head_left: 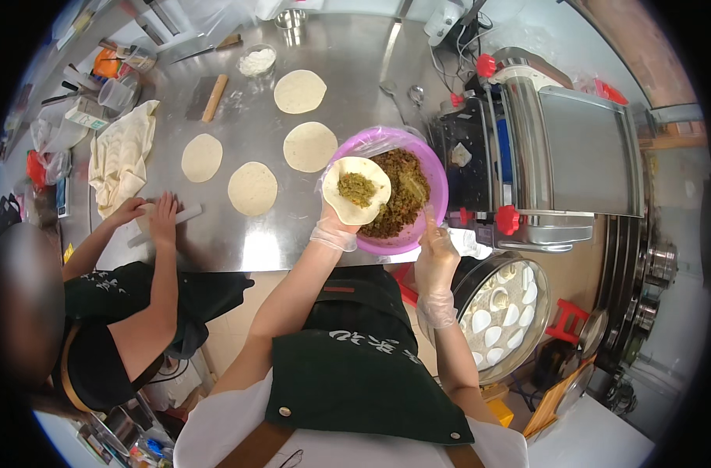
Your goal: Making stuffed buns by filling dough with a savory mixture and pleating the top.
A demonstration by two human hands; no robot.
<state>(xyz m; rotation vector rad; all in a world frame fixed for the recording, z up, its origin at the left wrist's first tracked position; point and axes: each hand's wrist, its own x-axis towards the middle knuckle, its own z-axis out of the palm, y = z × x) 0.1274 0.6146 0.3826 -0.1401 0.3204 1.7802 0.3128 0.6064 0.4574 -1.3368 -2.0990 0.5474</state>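
From my remote seat I see the left hand (338, 221), in a clear plastic glove, cupping a round pale dough wrapper (333, 186), fingers mostly hidden beneath; greenish-brown filling (357, 189) sits at its middle. The gloved right hand (437, 256) is curled at the near rim of a round purple plastic bowl (441, 183); I can't tell whether it grips a utensil. The wrapper hides part of the bowl, which contains dark chopped filling (406, 183). Beside the right forearm, a round tray (546, 312) holds white oval pieces (482, 320).
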